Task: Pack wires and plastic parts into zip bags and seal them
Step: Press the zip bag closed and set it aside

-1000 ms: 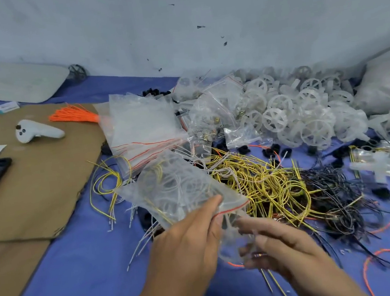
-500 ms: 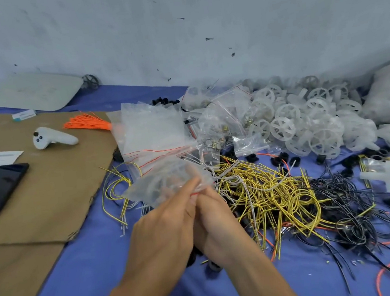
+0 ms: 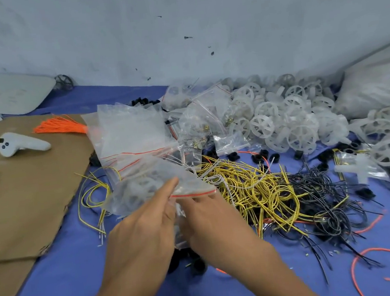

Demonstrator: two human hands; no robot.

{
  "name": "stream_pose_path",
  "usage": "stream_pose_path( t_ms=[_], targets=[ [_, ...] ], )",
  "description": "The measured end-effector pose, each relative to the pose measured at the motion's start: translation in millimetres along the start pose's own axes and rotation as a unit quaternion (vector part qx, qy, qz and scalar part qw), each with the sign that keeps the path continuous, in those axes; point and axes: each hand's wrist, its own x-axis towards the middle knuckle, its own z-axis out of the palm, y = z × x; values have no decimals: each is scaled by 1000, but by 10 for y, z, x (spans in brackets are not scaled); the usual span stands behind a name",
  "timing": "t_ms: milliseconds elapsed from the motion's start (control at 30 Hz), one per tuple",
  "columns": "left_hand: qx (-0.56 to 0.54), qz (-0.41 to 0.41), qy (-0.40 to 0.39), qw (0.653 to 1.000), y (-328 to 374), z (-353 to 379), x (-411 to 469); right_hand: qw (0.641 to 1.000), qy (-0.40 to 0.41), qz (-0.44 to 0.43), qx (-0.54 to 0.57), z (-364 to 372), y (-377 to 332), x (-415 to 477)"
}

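The left hand (image 3: 145, 229), back up, forefinger straight, pinches the zip bag (image 3: 142, 188) at its red-striped mouth. The bag sits just beyond both hands, long axis left-right, mouth facing the person. The right hand (image 3: 212, 221) grips that mouth from beneath, yellow wires (image 3: 254, 187) just right.

Scuffed pale wall (image 3: 175, 28), blue cloth surface (image 3: 69, 271), brown cardboard sheet (image 3: 25, 203)

Left hand (image 3: 140, 234), right hand (image 3: 214, 221): both bare. Forearms bare too, uncovered all the way. Both sit nearer than the zip bag (image 3: 142, 188).
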Motion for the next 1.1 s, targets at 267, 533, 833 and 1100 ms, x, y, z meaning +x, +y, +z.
stream_pose_path(
  t_ms=[267, 533, 833, 1100],
  targets=[
    [7, 14, -3, 1000, 215, 39, 7, 986, -163, 14, -36, -489, 494, -465],
    [16, 40, 31, 999, 327, 155, 0, 974, -38, 210, 70, -516, 2147, 331],
    [-2, 65, 10, 998, 294, 261, -38, 960, -84, 268, -20, 101, 2905, 993],
    [5, 26, 16, 1000, 229, 257, -17, 867, 124, 196, 441, -730, 2068, -183]
  ],
)
